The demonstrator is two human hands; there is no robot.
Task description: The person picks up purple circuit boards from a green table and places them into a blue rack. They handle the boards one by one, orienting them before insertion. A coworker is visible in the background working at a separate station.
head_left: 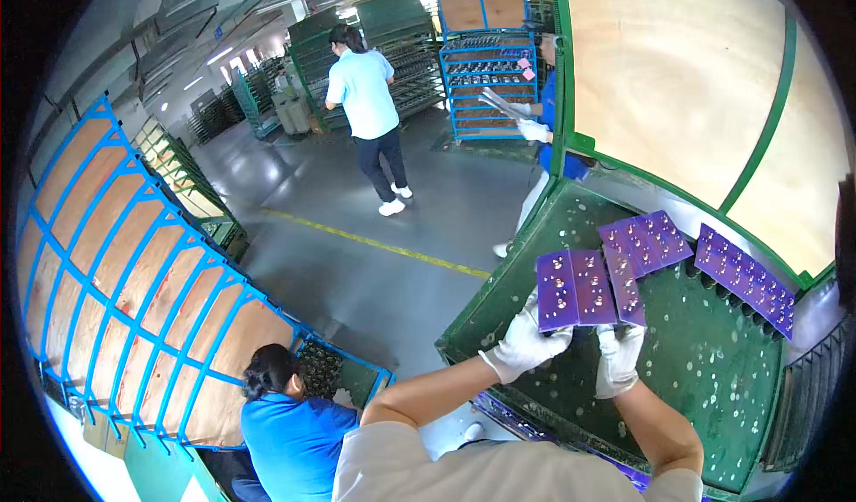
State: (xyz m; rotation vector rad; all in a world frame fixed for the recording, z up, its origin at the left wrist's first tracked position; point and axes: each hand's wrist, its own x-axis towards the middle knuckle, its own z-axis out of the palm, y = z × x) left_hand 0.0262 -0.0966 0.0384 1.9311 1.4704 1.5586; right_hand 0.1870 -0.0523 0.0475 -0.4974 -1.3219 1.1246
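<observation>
White gloves cover both my hands. My left hand (528,343) is closed on the lower edge of a pair of purple panels (576,290) dotted with small shiny metallic pieces. My right hand (618,361) is closed at the bottom of a narrower purple panel (624,288), right beside the pair. Just beyond, another set of purple panels (646,242) lies on the green work table (695,368). A long purple panel (744,279) rests tilted near the table's right side, above a row of dark rounded parts. The fingertips are partly hidden by the panels.
Green-framed wooden boards (678,74) rise behind the table. At the lower left, a person in blue (299,440) sits by a blue-framed rack (125,297). Another person (366,92) walks in the aisle. A third, partly hidden, holds flat pieces near a blue shelf rack (489,83).
</observation>
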